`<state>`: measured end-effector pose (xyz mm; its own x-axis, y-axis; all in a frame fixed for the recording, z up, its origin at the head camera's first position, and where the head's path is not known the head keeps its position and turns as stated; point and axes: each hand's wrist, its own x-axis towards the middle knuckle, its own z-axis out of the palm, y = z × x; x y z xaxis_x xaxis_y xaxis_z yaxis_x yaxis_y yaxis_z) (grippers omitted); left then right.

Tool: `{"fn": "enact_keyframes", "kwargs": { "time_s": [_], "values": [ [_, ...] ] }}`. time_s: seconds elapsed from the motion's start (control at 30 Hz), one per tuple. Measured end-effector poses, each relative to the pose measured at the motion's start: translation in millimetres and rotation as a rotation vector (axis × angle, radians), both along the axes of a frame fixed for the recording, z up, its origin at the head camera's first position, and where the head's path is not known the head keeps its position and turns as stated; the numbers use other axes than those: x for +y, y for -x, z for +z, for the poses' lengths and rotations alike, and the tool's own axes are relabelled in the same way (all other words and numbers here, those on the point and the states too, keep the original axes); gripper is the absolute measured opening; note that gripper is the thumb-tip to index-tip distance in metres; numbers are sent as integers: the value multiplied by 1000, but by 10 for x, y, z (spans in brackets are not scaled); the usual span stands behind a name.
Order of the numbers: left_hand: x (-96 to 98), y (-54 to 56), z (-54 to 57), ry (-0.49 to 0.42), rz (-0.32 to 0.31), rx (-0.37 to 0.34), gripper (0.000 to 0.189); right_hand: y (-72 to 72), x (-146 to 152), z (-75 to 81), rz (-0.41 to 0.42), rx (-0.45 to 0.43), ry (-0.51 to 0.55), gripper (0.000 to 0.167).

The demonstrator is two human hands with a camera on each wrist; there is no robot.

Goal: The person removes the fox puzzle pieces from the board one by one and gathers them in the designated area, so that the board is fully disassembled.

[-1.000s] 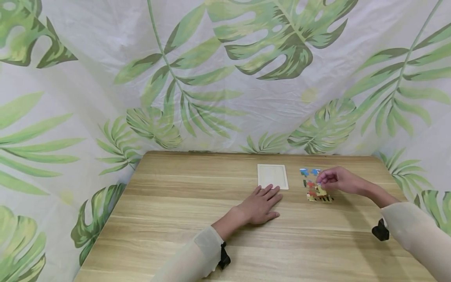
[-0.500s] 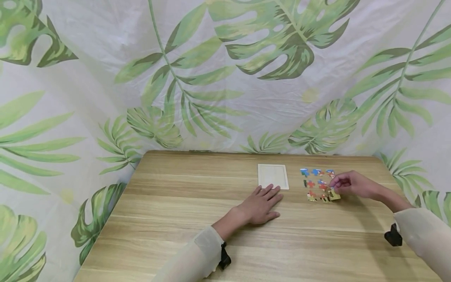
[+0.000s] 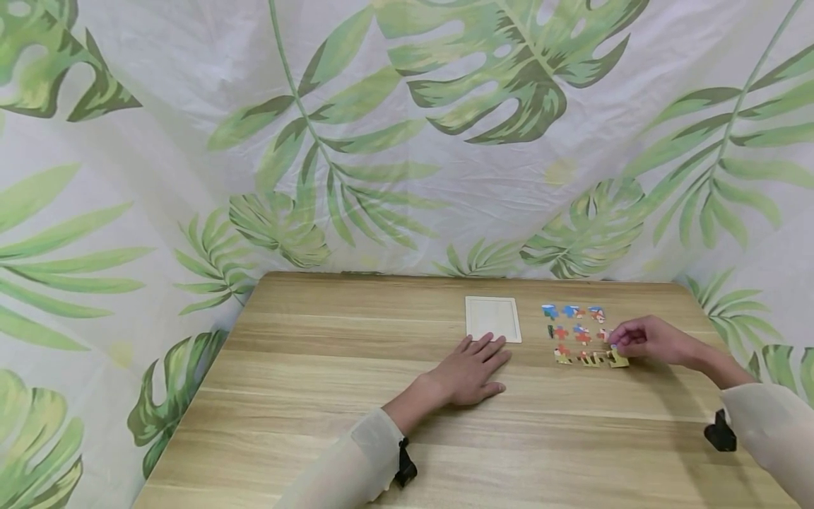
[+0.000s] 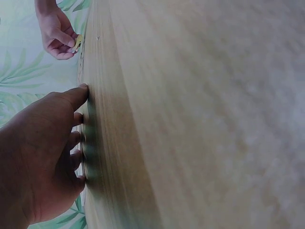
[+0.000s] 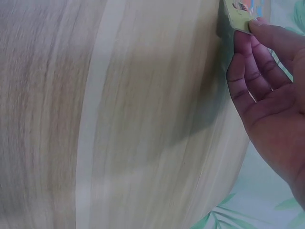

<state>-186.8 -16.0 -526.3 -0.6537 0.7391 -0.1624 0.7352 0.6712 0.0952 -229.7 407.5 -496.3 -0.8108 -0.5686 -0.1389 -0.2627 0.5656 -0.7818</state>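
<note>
My right hand [image 3: 650, 341] pinches a yellow-green jigsaw puzzle piece [image 3: 618, 358] at the lower right corner of a grid of pieces. In the right wrist view, thumb and fingertips grip the edge of that puzzle piece [image 5: 238, 16]. Separate colourful pieces [image 3: 581, 334] lie in three rows, with small gaps between them. My left hand [image 3: 467, 370] lies palm down, fingers spread, its fingertips on the near edge of a pale wooden puzzle tray [image 3: 492, 318] with a raised rim. The left wrist view has my left hand [image 4: 47, 152] low at the table surface.
The wood-grain table [image 3: 318, 396] reaches back to a leaf-patterned cloth [image 3: 381, 141] hanging behind it. Black wrist cameras are strapped at both sleeves; the right one [image 3: 721, 433] hangs over the table's right part.
My right hand has moved right with the puzzle piece, from over the grid to its lower right corner, uncovering the right-hand pieces. The left hand stays still.
</note>
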Motion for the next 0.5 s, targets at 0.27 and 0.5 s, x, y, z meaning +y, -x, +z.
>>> {"fn": "enact_keyframes", "kwargs": {
  "time_s": [0.27,0.5],
  "values": [
    [0,-5,14,4,2,1,66,5,39,-69,25,36,6,15],
    [13,3,5,7,5,-9,66,-5,52,-84,8,41,14,16]
  ]
}}
